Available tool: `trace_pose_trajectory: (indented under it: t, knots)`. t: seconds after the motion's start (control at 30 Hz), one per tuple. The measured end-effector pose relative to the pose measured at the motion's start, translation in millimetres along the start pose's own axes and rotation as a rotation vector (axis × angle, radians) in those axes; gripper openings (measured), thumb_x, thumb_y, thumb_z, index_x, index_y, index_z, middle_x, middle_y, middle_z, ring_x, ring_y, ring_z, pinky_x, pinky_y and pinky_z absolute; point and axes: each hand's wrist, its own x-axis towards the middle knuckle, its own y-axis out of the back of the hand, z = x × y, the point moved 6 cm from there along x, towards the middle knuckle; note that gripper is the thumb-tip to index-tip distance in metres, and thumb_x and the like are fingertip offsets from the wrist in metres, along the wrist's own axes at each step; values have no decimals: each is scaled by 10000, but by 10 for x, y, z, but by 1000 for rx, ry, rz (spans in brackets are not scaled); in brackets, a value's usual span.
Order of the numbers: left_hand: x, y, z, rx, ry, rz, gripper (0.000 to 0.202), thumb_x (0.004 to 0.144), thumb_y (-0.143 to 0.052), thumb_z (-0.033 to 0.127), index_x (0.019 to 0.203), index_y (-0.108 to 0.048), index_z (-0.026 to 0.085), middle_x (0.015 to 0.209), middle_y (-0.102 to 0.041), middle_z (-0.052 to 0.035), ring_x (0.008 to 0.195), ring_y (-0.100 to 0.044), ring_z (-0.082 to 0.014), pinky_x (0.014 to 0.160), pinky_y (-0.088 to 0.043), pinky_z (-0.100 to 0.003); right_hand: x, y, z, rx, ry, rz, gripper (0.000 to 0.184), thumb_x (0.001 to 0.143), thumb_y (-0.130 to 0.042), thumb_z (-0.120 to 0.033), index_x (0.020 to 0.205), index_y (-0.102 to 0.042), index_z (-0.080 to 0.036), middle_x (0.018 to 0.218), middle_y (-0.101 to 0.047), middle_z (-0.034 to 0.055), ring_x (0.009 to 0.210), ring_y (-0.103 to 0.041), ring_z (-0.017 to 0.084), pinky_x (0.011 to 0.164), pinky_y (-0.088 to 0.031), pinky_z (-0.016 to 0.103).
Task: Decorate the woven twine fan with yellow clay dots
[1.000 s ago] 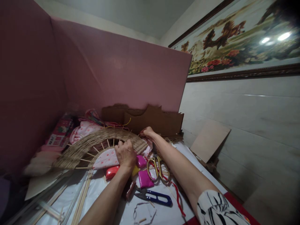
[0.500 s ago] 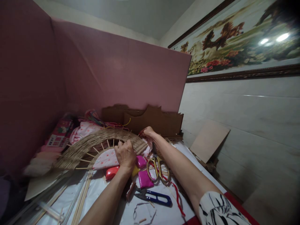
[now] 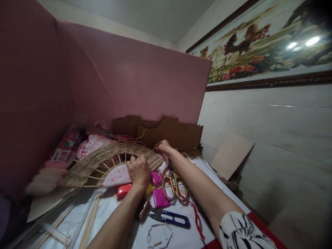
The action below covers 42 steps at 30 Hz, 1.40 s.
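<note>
A fan-shaped weaving (image 3: pixel 103 155) of brown twine on thin wooden sticks lies across the table. Its inner half circle is covered with white cloth (image 3: pixel 118 175) dotted in red. My left hand (image 3: pixel 139 169) is closed over the right part of this inner section, with its knuckles up. At the weaving's upper right edge, by the stick ends, my right hand (image 3: pixel 163 146) is closed in a pinch. What its fingertips hold is hidden. Gold-handled scissors (image 3: pixel 171 186) lie below my right forearm. Blue thread snips (image 3: pixel 173 219) rest nearer me.
Small packets in magenta (image 3: pixel 160 197) and red (image 3: pixel 123 191) lie below my left hand. Torn cardboard (image 3: pixel 171 133) stands behind the weaving. Loose sticks (image 3: pixel 90 218) and clear strips are at the left front. Red fuzzy cord (image 3: pixel 196 218) runs along the right.
My right hand has shifted very slightly at the weaving's edge. My left hand and the weaving look the same.
</note>
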Motion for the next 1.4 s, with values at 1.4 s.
trace_pose_trajectory:
  t: [1.4]
  knots:
    - [2, 26, -11, -27, 21, -11, 273, 714, -476, 107, 922, -642, 163, 814, -667, -117, 873, -488, -290, 739, -267, -377, -21, 42, -20, -45, 72, 117, 297, 883, -541, -305, 1138, -547, -154, 1149, -566, 76, 956, -587, 199, 788, -512, 379]
